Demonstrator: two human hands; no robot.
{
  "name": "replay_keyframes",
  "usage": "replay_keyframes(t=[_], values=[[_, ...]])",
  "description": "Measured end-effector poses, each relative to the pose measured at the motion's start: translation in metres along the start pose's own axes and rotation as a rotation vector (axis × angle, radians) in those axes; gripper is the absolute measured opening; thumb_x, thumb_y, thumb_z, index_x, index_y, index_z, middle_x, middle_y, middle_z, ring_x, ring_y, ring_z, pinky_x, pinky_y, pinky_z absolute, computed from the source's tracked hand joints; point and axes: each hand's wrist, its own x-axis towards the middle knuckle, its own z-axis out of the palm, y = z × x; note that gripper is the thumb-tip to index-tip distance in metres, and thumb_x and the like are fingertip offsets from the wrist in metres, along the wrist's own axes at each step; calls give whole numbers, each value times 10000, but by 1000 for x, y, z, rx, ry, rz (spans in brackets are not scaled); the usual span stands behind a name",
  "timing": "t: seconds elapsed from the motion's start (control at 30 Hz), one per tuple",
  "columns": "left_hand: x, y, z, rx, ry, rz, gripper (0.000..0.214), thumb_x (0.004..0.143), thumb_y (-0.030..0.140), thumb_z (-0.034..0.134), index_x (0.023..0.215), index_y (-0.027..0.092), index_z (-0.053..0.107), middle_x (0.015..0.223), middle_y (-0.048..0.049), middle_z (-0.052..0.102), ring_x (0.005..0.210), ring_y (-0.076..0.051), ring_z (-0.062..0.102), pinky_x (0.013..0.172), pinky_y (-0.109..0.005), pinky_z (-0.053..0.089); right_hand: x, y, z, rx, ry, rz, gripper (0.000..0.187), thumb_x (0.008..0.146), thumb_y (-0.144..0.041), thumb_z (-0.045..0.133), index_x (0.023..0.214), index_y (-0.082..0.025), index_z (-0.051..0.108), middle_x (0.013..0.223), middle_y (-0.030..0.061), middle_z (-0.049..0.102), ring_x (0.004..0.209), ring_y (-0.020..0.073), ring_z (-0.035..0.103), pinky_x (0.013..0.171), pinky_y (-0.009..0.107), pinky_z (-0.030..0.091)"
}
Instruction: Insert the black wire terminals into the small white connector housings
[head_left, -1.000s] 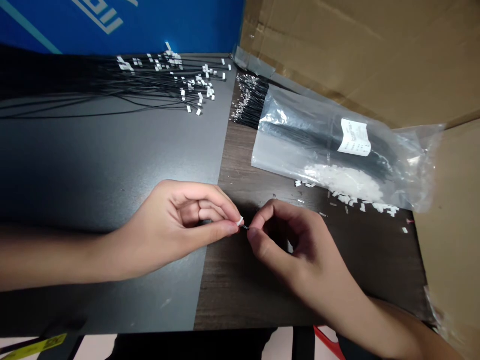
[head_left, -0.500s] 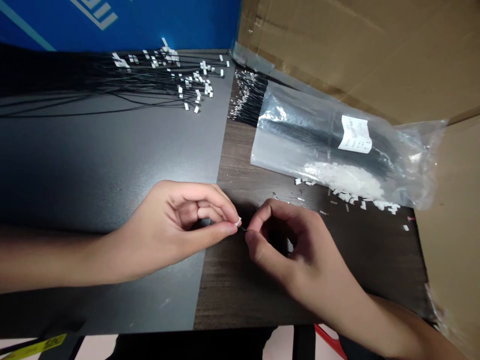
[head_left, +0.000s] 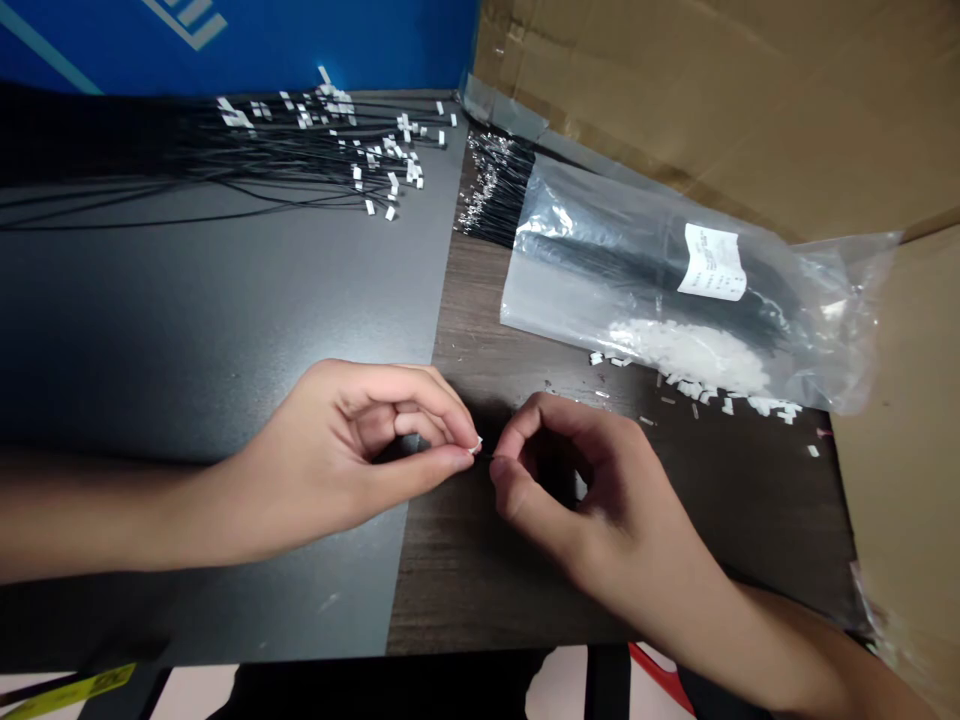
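My left hand (head_left: 360,455) pinches a tiny white connector (head_left: 475,446) between thumb and forefinger. Facing it, my right hand (head_left: 585,485) pinches the end of a thin black wire (head_left: 485,457), whose tip meets the connector. Both hands hover just above the seam where the dark mat (head_left: 187,320) meets the wooden table (head_left: 480,560). A second small white piece shows inside my right palm.
Black wires with white connectors (head_left: 352,150) lie fanned across the far mat. A clear plastic bag (head_left: 675,290) holds black wires and loose white connectors; several connectors are spilled near it. Bare-ended wires (head_left: 487,190) poke from the bag's mouth. Cardboard walls stand behind and to the right.
My right hand has closed the small gap, and the wire tip now meets the connector. The view has shifted slightly; the left hand stays put.
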Motion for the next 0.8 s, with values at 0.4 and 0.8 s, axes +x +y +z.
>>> replay_keyframes(t=[0.4, 0.8], values=[[-1, 1, 2, -13, 21, -33, 113, 891, 138, 942, 900, 250, 930, 911, -4, 894, 818, -122, 855, 793, -109, 685, -2, 3, 1, -25, 1, -15, 102, 953, -166, 777, 864, -212, 757, 752, -33, 706, 667, 118, 590, 600, 238, 461], [-5, 1, 7, 14, 83, -3, 180, 887, 131, 953, 952, 297, 975, 929, 4, 922, 786, -126, 855, 730, -113, 677, -2, 6, 1, 3, 5, -42, 93, 987, -169, 769, 901, -202, 781, 757, -44, 685, 689, 112, 563, 617, 244, 446]])
